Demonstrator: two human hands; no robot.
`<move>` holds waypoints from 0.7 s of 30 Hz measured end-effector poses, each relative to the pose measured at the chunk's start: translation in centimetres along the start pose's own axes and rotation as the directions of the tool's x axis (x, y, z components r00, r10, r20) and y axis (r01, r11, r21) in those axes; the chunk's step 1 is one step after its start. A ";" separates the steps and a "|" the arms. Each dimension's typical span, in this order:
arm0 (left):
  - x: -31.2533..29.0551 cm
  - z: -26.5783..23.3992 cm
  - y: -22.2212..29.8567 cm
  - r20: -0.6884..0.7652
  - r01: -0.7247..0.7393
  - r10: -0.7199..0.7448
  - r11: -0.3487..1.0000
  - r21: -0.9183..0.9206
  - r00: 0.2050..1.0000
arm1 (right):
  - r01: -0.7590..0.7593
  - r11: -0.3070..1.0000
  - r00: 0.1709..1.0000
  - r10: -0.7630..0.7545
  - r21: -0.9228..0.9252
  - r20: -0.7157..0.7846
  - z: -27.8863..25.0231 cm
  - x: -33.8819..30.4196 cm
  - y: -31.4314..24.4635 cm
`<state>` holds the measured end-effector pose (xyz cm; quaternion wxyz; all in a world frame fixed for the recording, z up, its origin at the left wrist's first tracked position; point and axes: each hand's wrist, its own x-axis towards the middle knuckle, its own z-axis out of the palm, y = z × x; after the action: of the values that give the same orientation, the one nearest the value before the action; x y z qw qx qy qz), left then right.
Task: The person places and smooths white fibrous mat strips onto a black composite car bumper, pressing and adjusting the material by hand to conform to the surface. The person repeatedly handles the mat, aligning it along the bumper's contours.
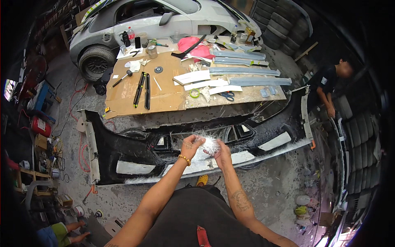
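Fibre clump [209, 144] | bright white | loose, tangled | bristly all round

My feed shows even, fairly bright light across the table [252, 96], the white fibre tuft [210, 145] off its near edge almost blown out, glare far beyond the table's near right corner, and darkened, bowed fisheye margins.

Above the black bumper [109, 150], the left hand [191, 146] has room toward left, the right hand [223, 154] toward right. Farther forward, the table [249, 97] blocks a low path. Over its cardboard [170, 96], one passage lies between black tools [147, 90] and green ring [194, 93]; behind, the car [179, 31] closes the way.
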<state>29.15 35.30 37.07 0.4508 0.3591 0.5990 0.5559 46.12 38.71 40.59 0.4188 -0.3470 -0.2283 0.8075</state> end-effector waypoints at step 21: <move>-0.2 -0.4 2.2 -0.036 -0.147 0.158 0.967 0.208 0.987 | 0.046 0.963 0.995 -0.066 -0.265 -0.070 -1.4 1.0 1.2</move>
<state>28.67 35.28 39.22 0.3517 0.4340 0.6350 0.5335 46.15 38.97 38.51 0.4004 -0.4244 -0.3266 0.7436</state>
